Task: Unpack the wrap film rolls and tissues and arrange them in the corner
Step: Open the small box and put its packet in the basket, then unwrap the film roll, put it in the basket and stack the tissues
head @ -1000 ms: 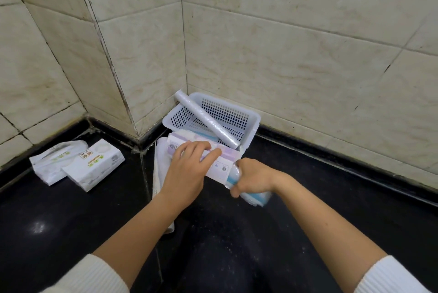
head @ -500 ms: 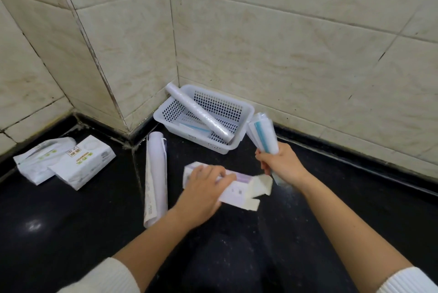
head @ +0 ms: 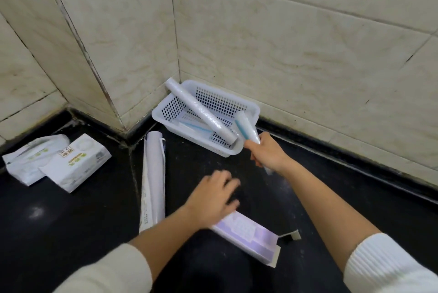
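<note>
My right hand (head: 267, 154) grips a wrap film roll with a blue stripe (head: 246, 129), its far end over the near right rim of the white perforated basket (head: 253, 109) in the wall corner. A clear film roll (head: 201, 111) leans diagonally across the basket. My left hand (head: 214, 199) hovers blurred, fingers spread, above the floor, at the far end of the opened purple-and-white carton (head: 246, 234), which lies flat on the floor. A long white roll in its wrapper (head: 154, 179) lies on the floor left of my left hand.
Two tissue packs (head: 59, 161) lie on the black floor at the left, against the wall base. A small torn carton flap (head: 290, 237) lies right of the carton. Tiled walls meet in a corner behind the basket.
The striped roll came out of the carton in my right hand and moved up to the basket. My left hand let go of the carton, which now lies nearer to me.
</note>
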The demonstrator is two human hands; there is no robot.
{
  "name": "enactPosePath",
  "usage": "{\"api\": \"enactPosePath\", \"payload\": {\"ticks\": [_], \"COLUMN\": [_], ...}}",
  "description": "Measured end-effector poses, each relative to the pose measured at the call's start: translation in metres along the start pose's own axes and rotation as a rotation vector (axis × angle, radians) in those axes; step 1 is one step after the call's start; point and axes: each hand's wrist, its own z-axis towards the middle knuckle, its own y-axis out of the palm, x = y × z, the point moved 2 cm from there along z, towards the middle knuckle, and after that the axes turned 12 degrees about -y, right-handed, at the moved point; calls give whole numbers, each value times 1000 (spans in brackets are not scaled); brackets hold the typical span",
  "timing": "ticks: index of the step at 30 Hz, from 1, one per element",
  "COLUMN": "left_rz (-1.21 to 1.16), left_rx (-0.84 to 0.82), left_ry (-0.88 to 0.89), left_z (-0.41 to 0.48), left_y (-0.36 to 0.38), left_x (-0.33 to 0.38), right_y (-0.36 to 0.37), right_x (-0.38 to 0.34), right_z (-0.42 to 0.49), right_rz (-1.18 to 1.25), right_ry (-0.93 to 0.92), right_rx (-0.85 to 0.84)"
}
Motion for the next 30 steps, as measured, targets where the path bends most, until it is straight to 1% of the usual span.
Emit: {"api": "enactPosePath", "payload": {"ticks": [2, 4, 5, 7, 9, 11, 14, 17, 19, 21, 22, 24, 25, 27, 29, 30], "left_rz": [-47, -87, -105, -110, -103, -92, -83, -63, -65, -67, -68, -74, -80, -118, -212, -266], "left_rx": [98, 143, 138, 105, 56, 13, 39, 69, 83, 84, 79, 64, 52, 5, -31, -13], "left_ry": [-213, -382, -433, -482, -505, -518, -512, -505, -506, -503, -499, -497, -499, -497, -500, -505], "left_z": [26, 49, 59, 74, 83, 86, 85, 82, 81, 81, 80, 79, 79, 79, 78, 76], "left_y": [-18, -29, -30, -27, -19, -9, 3, 10, 12, 13, 13, 12, 11, 8, 0, -6], "left_x": [-35, -67, -81, -106, -125, -134, -138, -137, -137, -136, -136, -136, -136, -136, -137, -138], "right_y": [4, 14, 21, 37, 54, 67, 79, 85, 86, 86, 86, 86, 87, 89, 88, 86], "right_x": [-10, -19, -22, -26, -28, -28, -25, -20, -19, -21, -22, -20, -20, -23, -30, -35], "right_z": [22, 44, 55, 77, 95, 109, 119, 123, 125, 126, 127, 126, 125, 122, 117, 115], "right_rz": [-39, -105, -153, -266, -355, -437, -668, -918, -1001, -1002, -960, -833, -807, -879, -871, -846], "right_ry": [-26, -54, -74, -131, -167, -193, -200, -228, -283, -315, -304, -226, -196, -205, -220, -241], "right_rx": [-37, -115, -162, -233, -272, -273, -248, -294, -317, -325, -326, -328, -342, -380, -335, -293]}}
